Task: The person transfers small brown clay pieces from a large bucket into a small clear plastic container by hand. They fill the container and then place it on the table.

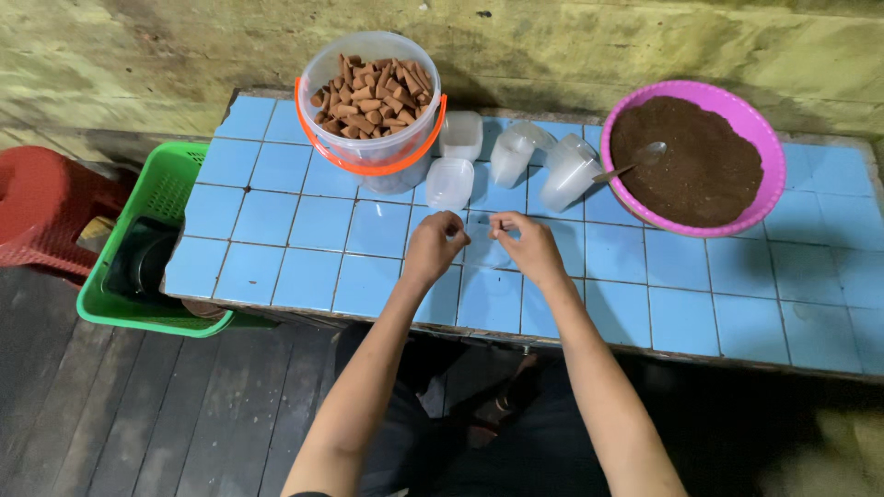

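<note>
On the blue tiled table (304,230), both hands' grip pinches a clear (nearly invisible) plastic bag (485,247).

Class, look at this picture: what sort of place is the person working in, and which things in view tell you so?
Probably a small home workshop for hand-packing goods. A blue-tiled bench against a rough wall holds a bucket of brown cones, a pink basin of dark powder and clear plastic containers.

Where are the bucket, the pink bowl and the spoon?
bucket (368,161): head view, on its clear front wall below the orange rim.
pink bowl (772,198): head view, on its right rim.
spoon (650,153): head view, on its scoop, over the brown powder.
</note>
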